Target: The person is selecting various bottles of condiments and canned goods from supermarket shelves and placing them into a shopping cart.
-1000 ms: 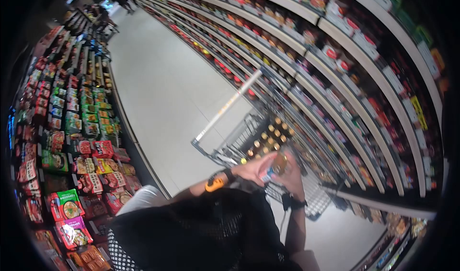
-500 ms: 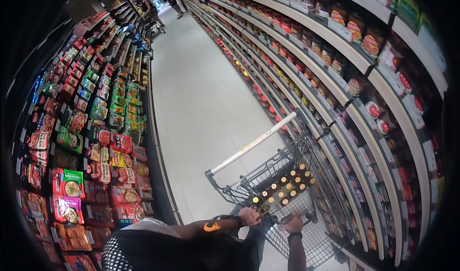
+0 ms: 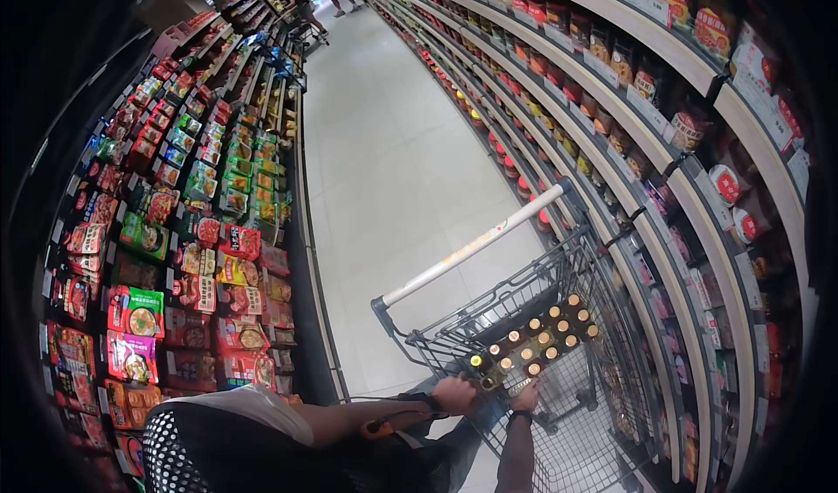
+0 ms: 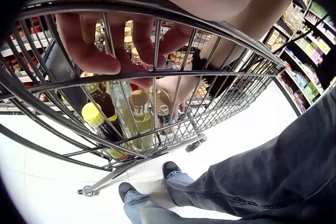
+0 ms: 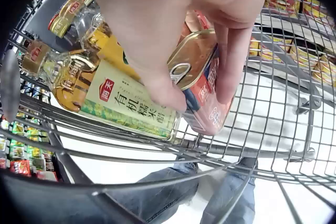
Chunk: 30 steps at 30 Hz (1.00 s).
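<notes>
A shopping cart [image 3: 559,458] stands before me, with upright bottles [image 3: 552,352] in its wire basket. My right hand [image 3: 525,397] reaches down inside and grips a squarish tin can [image 5: 207,100] with a pull ring, thumb on one side and fingers on the other. Right beside the tin, in the right wrist view, stands a labelled glass bottle [image 5: 115,95] of rice vinegar. My left hand [image 3: 454,395] lies over the basket's near rim. In the left wrist view its spread, loosely bent fingers [image 4: 94,58] hang behind the wires, above a yellow-capped bottle [image 4: 92,113].
The cart's pale handle [image 3: 471,247] crosses on the far left of the basket. Tall shelves [image 3: 611,83] of jars and packets run close along the right. A display of food packets [image 3: 131,314] lines the left, with pale aisle floor [image 3: 393,144] between.
One second ago both hands held the tin up near my body. They have since come down to the cart, the right one carrying the tin into the basket and the left at its rim.
</notes>
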Each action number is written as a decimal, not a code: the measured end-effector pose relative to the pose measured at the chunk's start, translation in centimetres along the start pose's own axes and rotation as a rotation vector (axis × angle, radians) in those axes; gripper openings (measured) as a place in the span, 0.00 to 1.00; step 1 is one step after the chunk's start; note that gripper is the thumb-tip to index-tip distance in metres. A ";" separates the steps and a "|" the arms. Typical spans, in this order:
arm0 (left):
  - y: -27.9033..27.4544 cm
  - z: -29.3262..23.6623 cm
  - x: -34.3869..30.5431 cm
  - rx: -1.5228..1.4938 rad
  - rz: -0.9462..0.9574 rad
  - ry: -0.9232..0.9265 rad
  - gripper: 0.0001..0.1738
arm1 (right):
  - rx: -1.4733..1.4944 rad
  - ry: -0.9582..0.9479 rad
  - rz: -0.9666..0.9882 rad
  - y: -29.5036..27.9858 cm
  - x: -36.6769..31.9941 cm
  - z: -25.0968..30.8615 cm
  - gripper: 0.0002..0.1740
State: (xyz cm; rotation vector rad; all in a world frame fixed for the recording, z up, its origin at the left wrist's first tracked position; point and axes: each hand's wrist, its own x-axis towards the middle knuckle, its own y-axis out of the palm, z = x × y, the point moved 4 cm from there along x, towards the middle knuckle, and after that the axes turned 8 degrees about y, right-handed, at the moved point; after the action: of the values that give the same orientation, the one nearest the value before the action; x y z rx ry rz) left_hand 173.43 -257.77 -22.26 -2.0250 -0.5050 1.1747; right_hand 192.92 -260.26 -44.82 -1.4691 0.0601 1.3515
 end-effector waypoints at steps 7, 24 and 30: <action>2.7 -2.1 -0.8 0.009 0.066 0.138 0.12 | 0.104 0.067 -0.005 7.1 0.2 -9.3 0.47; -3.9 1.7 0.6 0.195 -0.120 0.072 0.09 | 0.685 0.019 0.283 5.2 2.9 2.9 0.55; -3.9 2.7 0.3 0.203 -0.137 0.088 0.09 | 0.563 0.081 0.370 5.0 4.2 2.0 0.59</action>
State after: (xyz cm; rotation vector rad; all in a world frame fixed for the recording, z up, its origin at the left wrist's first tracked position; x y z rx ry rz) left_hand 171.34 -253.95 -20.34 -1.8300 -0.4543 1.0081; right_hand 189.83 -258.46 -50.65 -1.0576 0.7363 1.4114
